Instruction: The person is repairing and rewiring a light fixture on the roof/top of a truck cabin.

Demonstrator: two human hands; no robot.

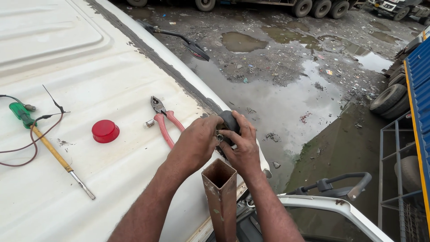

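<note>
Left fingers: curled together at the tips, pinching a small metal fitting against the dark part; the left hand comes in from the lower left.
Right fingers: wrapped round the black rounded part from the right side, thumb pressed in toward the left fingertips; the right hand grips it firmly.
Black rounded part: held between both hands, at the edge of the white vehicle roof; most of it is hidden by the fingers.
Just below the fingers: a rusty square steel tube, open end up, standing between the two forearms.
Just left of the fingers: red-handled pliers lying on the roof, jaws pointing away, with a small metal sleeve beside them.
Further left: a red round cap flat on the roof.
Far left: a screwdriver with green grip and yellow shank, and a thin dark red wire looped about it.
Beyond the fingers: muddy ground with puddles, well below the roof edge.
</note>
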